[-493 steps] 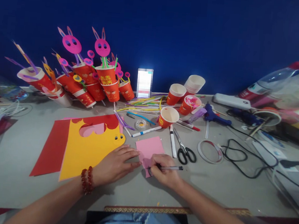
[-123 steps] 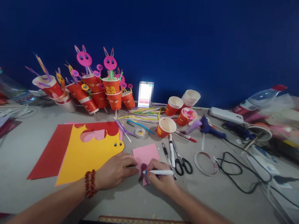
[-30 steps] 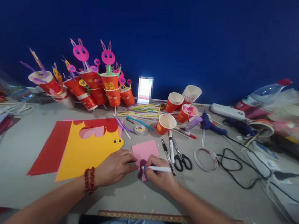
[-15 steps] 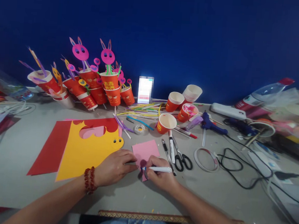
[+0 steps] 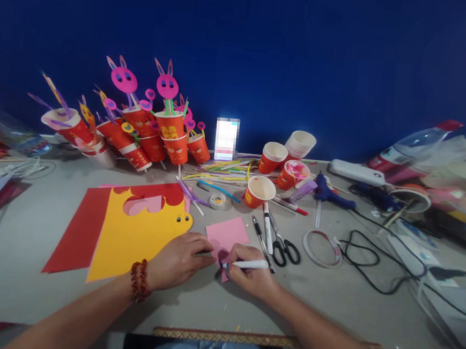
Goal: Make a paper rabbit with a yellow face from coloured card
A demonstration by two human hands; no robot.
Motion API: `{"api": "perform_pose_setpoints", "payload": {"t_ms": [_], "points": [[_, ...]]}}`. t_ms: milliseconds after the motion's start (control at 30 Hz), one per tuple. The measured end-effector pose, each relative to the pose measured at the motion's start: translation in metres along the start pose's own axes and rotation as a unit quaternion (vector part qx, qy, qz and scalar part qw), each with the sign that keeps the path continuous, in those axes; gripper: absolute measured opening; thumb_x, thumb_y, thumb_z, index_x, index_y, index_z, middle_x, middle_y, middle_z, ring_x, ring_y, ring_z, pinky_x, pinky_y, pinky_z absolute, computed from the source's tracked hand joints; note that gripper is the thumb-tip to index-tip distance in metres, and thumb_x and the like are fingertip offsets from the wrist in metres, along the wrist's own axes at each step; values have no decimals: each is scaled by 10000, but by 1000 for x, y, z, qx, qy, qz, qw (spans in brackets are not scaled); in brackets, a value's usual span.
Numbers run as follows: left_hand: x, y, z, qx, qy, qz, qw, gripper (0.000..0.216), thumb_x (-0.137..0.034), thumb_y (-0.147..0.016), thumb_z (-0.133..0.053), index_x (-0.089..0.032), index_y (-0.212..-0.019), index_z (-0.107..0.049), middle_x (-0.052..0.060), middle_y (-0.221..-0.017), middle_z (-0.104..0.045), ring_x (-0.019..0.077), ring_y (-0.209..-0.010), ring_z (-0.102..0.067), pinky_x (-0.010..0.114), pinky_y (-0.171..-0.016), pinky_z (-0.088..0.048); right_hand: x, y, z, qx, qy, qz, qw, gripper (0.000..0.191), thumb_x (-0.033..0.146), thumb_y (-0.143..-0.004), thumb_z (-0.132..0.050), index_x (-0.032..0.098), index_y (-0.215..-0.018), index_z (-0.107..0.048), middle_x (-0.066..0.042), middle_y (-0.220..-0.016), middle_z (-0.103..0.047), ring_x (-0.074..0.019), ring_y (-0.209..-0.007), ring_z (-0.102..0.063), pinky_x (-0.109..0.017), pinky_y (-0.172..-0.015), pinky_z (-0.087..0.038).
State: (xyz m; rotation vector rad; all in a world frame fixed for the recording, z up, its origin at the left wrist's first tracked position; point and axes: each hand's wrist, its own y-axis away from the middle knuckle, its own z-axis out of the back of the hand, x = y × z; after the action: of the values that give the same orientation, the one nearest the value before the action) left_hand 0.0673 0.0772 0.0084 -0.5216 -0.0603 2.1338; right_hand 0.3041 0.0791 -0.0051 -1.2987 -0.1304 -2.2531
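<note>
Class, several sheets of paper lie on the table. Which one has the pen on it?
The small pink sheet: the right hand holds a white pen to its near corner. The yellow sheet and red sheet lie further left.

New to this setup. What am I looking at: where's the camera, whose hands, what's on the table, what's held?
There is no machine here, just a person's two bare hands. One camera worn on the head looks forward and down, so the arms enter from the bottom edge. The left hand rests open on the edge of a pink paper. The right hand holds a white marker, with its tip at that paper. On the grey table lie a yellow sheet over a red sheet, scissors, a tape ring, a blue glue gun and red paper cups.
</note>
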Motion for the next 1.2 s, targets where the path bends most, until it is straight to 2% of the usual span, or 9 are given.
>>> {"api": "perform_pose_setpoints", "payload": {"t_ms": [333, 467, 633, 800, 900, 1200], "points": [[-1, -1, 2, -2, -4, -3, 1000, 249, -138, -932, -470, -219, -1082, -651, 79, -1100, -651, 233, -1079, -566, 384, -921, -470, 3, 0, 1, -3, -32, -3, 999, 122, 118, -672, -500, 219, -608, -477, 35, -534, -548, -126, -501, -474, -248, -533, -335], [-1, -1, 2, -16, -3, -10, 1000, 262, -135, -931, -462, -223, -1092, -650, 83, -1098, -653, 230, -1072, -571, 381, -910, -477, 3, 0, 1, -42, -92, -17, 995, 128, 117, -706, -486, 218, -628, -494, 28, -564, -553, -128, -513, -481, -244, -517, -353], [-1, -2, 3, -7, 3, -6, 1000, 257, -136, -929, -469, -221, -1095, -647, 83, -1103, -655, 238, -1074, -576, 391, -911, -479, 4, 0, 0, -44, -97, -19, 994, 133, 95, -703, -493, 214, -647, -513, 27, -591, -566, -128, -539, -489, -250, -536, -367], [0, 0, 3, -10, 1, -11, 1000, 270, -120, -914, -484, -218, -1109, -643, 88, -1116, -657, 239, -1081, -570, 399, -916, -484, 0, -2, 5, -85, -128, -30, 988, 125, 144, -738, -513, 226, -646, -491, 29, -586, -521, -133, -525, -456, -259, -513, -352], [0, 0, 2, -18, 0, -17, 1000, 286, -109, -909, -478, -215, -1115, -647, 98, -1114, -656, 242, -1089, -566, 408, -912, -492, -3, -3, 9, -94, -120, -32, 988, 135, 154, -742, -528, 226, -635, -485, 26, -589, -518, -136, -529, -453, -264, -512, -345], [-1, -1, 3, -22, -3, -16, 1000, 260, -152, -944, -470, -213, -1113, -658, 102, -1101, -661, 239, -1072, -567, 412, -909, -501, -7, -2, 6, -65, -70, -36, 995, 129, 133, -739, -525, 222, -655, -485, 36, -576, -516, -124, -517, -435, -253, -511, -346]]}}
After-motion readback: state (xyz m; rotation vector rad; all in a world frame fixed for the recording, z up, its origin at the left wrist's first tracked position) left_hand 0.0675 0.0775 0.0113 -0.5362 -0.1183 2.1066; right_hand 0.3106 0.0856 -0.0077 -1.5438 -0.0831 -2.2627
